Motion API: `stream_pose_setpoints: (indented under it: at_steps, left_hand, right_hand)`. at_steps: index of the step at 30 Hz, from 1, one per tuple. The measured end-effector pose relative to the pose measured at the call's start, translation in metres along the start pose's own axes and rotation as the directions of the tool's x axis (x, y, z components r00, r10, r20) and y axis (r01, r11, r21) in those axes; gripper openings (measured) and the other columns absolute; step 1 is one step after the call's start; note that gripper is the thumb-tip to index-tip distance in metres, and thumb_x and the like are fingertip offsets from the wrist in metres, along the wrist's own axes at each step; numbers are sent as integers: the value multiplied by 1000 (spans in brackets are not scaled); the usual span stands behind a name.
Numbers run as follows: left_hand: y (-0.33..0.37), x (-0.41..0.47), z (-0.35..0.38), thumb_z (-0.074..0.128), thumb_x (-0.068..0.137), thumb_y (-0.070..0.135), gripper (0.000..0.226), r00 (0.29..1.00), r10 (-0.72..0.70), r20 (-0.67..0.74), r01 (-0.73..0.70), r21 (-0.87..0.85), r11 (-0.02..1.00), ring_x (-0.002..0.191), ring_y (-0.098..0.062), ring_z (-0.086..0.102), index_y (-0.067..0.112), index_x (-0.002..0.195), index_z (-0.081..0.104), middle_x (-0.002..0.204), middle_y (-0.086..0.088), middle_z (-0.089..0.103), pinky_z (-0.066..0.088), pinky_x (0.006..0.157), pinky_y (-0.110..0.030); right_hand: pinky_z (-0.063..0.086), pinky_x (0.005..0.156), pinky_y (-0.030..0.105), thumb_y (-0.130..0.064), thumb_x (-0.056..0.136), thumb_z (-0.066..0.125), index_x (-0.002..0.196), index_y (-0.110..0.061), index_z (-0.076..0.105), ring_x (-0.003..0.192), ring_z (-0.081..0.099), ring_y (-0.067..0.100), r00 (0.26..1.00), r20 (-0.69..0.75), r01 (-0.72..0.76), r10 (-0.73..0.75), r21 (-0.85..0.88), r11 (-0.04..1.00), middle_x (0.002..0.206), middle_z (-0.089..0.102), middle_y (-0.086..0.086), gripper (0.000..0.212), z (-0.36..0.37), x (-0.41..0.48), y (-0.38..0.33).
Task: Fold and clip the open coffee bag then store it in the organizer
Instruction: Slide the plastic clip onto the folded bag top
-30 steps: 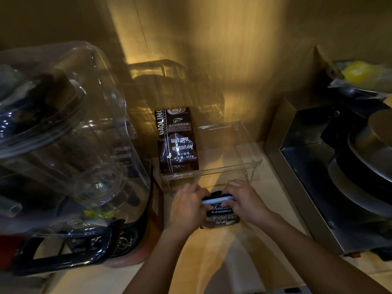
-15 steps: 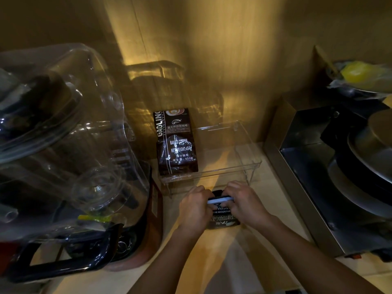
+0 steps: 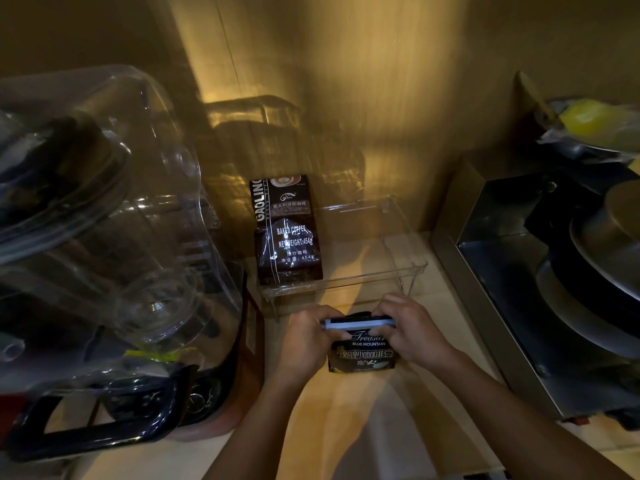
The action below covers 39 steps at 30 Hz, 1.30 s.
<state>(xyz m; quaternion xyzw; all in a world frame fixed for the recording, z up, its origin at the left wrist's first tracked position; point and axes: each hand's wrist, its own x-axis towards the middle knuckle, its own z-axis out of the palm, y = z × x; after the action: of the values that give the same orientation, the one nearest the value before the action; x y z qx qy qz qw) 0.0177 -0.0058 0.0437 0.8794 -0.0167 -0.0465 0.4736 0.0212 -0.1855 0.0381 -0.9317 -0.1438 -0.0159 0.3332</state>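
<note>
Both hands work the small Blue Mountain coffee bag [image 3: 362, 355] standing on the desk [image 3: 346, 427], just in front of the clear organizer [image 3: 408, 268]. Left hand [image 3: 304, 341] and right hand [image 3: 412, 329] have fingers clamped on the white sealing clip [image 3: 356, 323] across the bag's top. A Gaoling coffee bag [image 3: 287, 230] stands in the organizer's left side.

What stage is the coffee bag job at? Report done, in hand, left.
Done: the small coffee bag has its top folded over. In hand: the left hand and right hand hold the clip across that fold; whether it is fully closed is unclear. Left: putting the bag into the clear organizer, beside the larger coffee bag.
</note>
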Motion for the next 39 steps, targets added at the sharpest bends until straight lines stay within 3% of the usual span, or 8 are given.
stream_pose_setpoints:
  at_steps: [8, 12, 17, 20, 26, 30, 34, 39]
  left_hand:
    - [4, -5, 11, 77, 64, 8, 16, 997, -16, -77, 14, -39, 999, 66, 0, 59, 14, 78, 73, 71, 8, 66, 44, 53, -7]
    - [1, -6, 18, 76, 65, 10, 14, 990, -9, -140, 7, -17, 1000, 71, -11, 62, 15, 78, 72, 78, -1, 71, 50, 63, -24]
    - [-3, -7, 18, 75, 67, 10, 13, 990, 23, -139, -26, -18, 999, 72, -10, 61, 16, 78, 70, 78, 2, 68, 51, 65, -27]
    - [0, -8, 19, 74, 67, 11, 15, 989, 73, -131, -72, 13, 997, 75, -13, 61, 17, 81, 71, 81, -1, 70, 50, 68, -30]
    - [-3, -5, 3, 71, 71, 4, 33, 999, -3, 38, 7, -116, 993, 81, 5, 57, 14, 102, 66, 89, 8, 65, 44, 66, -1]
    - [-6, -8, -7, 67, 75, -2, 24, 997, -16, 79, 31, -193, 981, 78, 8, 57, 13, 94, 66, 86, 11, 63, 43, 65, -1]
    - [-9, -14, 2, 70, 74, 7, 16, 995, 0, -99, -7, -68, 998, 74, -6, 60, 14, 89, 69, 80, 4, 66, 47, 69, -24]
    - [-11, -10, 8, 65, 80, 18, 18, 984, 151, -95, -132, 181, 975, 82, -20, 61, 13, 97, 64, 91, -5, 70, 39, 64, -28]
  right_hand:
    - [33, 69, 25, -12, 73, 69, 80, -8, 63, 79, 46, 13, 1000, 8, 6, -6, -17, 1000, 79, 53, 0, 10, -4, 0, 6]
    - [34, 72, 25, -14, 75, 67, 86, -9, 64, 84, 48, 14, 1000, 10, 0, 1, -52, 999, 83, 53, -2, 12, -5, 1, 4]
    - [25, 76, 21, -20, 78, 64, 99, -17, 62, 90, 42, 9, 999, 20, 43, -41, -156, 987, 97, 58, -2, 21, -5, 3, 2]
    - [32, 82, 26, -15, 78, 61, 101, -15, 60, 96, 47, 17, 988, 102, 135, -116, -209, 969, 99, 59, 2, 22, 1, 7, -8]
    - [32, 79, 26, -8, 77, 63, 97, -8, 64, 93, 51, 22, 992, 92, 96, -81, -166, 981, 94, 60, 10, 20, 9, 11, -16]
    - [35, 77, 28, -12, 77, 65, 98, -8, 64, 93, 50, 22, 993, 110, 45, -30, -130, 991, 95, 60, 9, 22, 4, 16, -18]
    - [37, 78, 29, -13, 77, 65, 99, -8, 64, 93, 51, 22, 992, 120, 41, -25, -132, 990, 96, 60, 8, 22, 5, 16, -20]
    - [35, 75, 27, -12, 78, 64, 96, -8, 64, 91, 51, 20, 995, 101, 41, -27, -141, 989, 94, 60, 7, 19, 9, 14, -21]
